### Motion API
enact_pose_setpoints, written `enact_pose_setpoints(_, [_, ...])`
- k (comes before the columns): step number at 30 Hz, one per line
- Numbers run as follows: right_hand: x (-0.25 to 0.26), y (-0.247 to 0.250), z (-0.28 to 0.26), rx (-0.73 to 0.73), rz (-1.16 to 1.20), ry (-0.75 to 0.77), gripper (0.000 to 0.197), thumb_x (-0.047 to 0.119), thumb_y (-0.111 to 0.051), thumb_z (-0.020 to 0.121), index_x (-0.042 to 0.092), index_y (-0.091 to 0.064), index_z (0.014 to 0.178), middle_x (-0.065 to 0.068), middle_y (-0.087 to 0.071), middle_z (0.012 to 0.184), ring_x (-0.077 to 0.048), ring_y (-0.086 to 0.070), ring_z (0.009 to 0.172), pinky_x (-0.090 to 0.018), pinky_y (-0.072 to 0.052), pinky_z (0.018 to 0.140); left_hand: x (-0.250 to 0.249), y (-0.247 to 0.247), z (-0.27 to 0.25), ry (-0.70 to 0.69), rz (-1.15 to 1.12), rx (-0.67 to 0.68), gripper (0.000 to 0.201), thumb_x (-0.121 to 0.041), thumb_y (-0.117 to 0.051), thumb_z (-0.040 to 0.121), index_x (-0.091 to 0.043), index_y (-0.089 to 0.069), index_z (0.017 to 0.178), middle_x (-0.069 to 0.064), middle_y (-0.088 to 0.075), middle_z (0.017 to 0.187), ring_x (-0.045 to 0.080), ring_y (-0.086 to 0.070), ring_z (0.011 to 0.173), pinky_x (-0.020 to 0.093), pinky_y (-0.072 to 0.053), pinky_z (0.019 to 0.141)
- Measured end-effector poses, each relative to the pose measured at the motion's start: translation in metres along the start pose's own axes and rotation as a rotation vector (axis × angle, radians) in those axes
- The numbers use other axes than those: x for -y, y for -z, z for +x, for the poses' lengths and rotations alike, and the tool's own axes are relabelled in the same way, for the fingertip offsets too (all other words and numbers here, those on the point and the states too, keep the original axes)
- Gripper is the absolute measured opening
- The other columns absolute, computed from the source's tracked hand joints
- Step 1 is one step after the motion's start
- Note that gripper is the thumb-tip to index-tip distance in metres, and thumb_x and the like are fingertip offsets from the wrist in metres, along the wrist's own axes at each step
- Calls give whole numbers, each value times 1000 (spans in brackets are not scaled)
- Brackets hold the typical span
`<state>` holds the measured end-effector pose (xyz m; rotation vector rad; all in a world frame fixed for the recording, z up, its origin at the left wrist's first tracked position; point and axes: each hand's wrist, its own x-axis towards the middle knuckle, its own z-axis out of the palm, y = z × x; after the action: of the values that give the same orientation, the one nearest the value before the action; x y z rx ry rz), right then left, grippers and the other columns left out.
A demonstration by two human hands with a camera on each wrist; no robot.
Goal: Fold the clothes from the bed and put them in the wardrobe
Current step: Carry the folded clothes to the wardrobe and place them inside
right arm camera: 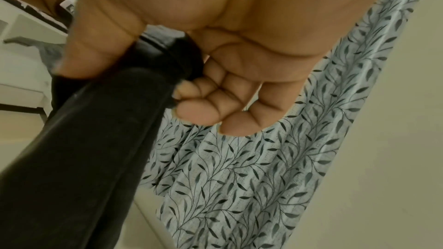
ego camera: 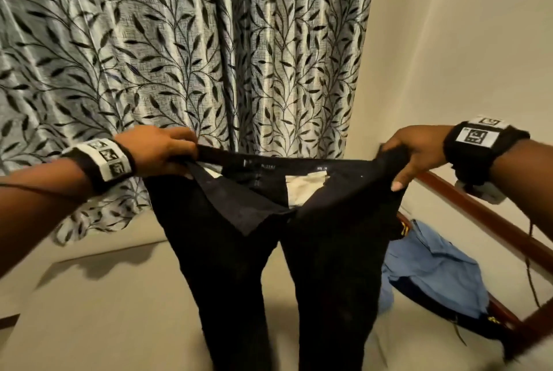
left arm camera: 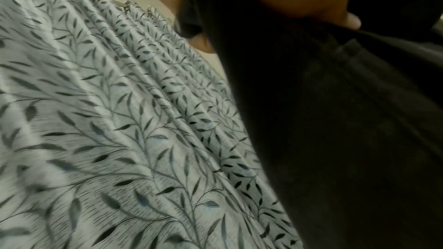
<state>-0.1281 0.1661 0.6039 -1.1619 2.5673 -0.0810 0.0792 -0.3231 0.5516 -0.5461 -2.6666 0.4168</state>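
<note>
Black trousers (ego camera: 269, 266) unbuttoned, white pocket lining (ego camera: 302, 189) showing.

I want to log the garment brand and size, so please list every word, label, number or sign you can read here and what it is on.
No text can be read.
Waistband lining of the black trousers: small pale print, too blurred to read.
Blue garment on the bed: yellow marks at its dark edges, too small to read.
Wristbands on the left hand and right hand: black-and-white square marker patterns, not words.
</note>
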Motion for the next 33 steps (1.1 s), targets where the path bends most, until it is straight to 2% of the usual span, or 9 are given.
enact_pose_setpoints(6, [-7, 8, -1, -169, -10, 203, 52, 70, -78, 63, 23, -58, 65, 3, -58, 74, -13, -58, 67, -33, -50, 67, 39, 31, -62, 334, -207, 119, 73, -101, -36, 66, -35, -64, 80, -13, -65, 81, 13, -64, 69, 27, -50, 60])
enact_pose_setpoints(11, [-18, 9, -33, -437, 49, 394, 50, 60, -74, 82, 13, -62, 69, -4, -60, 71, -24, -63, 65, -40, -47, 62, 82, 22, -138, 678, -475, -139, 26, -30, -70, 93, -15, -70, 114, 0, -69, 114, 14, -66, 108, 29, -56, 91])
enact_pose_setpoints(13, [-11, 28, -12, -593, 257, 338, 61, 58, -75, 80, 0, -58, 67, -4, -56, 60, -21, -55, 56, -38, -44, 58, 109, 32, -137, 918, -596, -214, 42, -52, -67, 94, -18, -70, 119, 4, -70, 111, 22, -68, 99, 53, -54, 87])
enact_pose_setpoints(15, [14, 52, 40, -732, 412, 225, 69, 62, -72, 75, -4, -54, 66, 2, -52, 59, -14, -45, 58, -34, -37, 60, 98, 38, -91, 1035, -575, -312, 39, -49, -62, 98, -12, -73, 105, 11, -69, 94, 24, -58, 78, 41, -48, 73])
enact_pose_setpoints(19, [60, 41, 133, -591, 174, -199, 53, 46, -63, 96, -2, -71, 116, -21, -66, 125, -31, -60, 116, -33, -44, 93, 45, 24, -9, 1261, -450, -131, 45, -40, -55, 102, 0, -69, 117, 26, -66, 123, 38, -61, 110, 37, -44, 86])
enact_pose_setpoints(22, [82, 11, 150, -575, 332, -234, 34, 36, -68, 94, 6, -73, 108, -16, -69, 118, -33, -61, 113, -30, -45, 89, 37, 6, -19, 1281, -457, 15, 46, -42, -49, 105, -11, -64, 135, 19, -56, 144, 37, -52, 131, 38, -39, 108])
enact_pose_setpoints(26, [110, -21, 164, -584, 498, -163, 45, 40, -81, 82, 14, -52, 58, -6, -53, 63, -25, -53, 67, -31, -36, 55, 1, 0, -13, 1294, -986, -235, 23, -27, -76, 89, -15, -76, 108, 10, -74, 114, 25, -69, 101, 25, -52, 83])
enact_pose_setpoints(29, [137, -33, 163, -568, 579, -27, 40, 33, -87, 77, 16, -53, 63, 0, -51, 63, -13, -47, 59, -28, -34, 52, -23, 13, -8, 1193, -1043, -296, 20, -12, -79, 87, -13, -69, 104, 5, -70, 95, 17, -65, 85, 10, -51, 63])
enact_pose_setpoints(33, [137, -25, 156, -532, 550, 111, 36, 26, -93, 70, 16, -64, 89, 6, -61, 81, -6, -55, 73, -18, -43, 64, -16, 27, -32, 1160, -592, -391, 42, -22, -89, 75, -30, -66, 109, -2, -68, 99, 15, -64, 89, 26, -52, 81])
